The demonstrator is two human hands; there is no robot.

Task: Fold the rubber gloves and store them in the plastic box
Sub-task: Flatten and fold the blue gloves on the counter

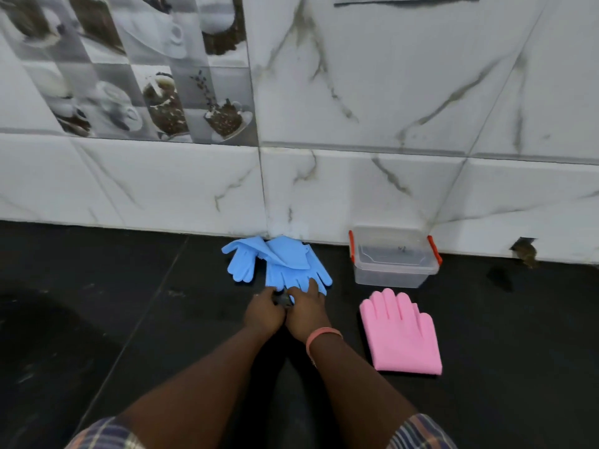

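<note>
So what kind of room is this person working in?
Probably a kitchen: the wall tiles are printed with coffee cups and beans above marble-look tiling, and rubber gloves lie on a dark surface.

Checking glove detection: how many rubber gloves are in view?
3 visible. Two blue gloves overlap by the wall, the left one and the right one just beyond both hands. A pink glove lies before the plastic box; another may be hidden under it.

Counter (97, 286): black, glossy, with a thin seam line; rear edge meets the marble-tiled wall (356, 176). Lying on it: blue rubber gloves (278, 260), a crumpled overlapping pair against the wall; clear plastic box (393, 257), orange latches, open, right of them; pink gloves (402, 332), flat, just in front of the box.
</note>
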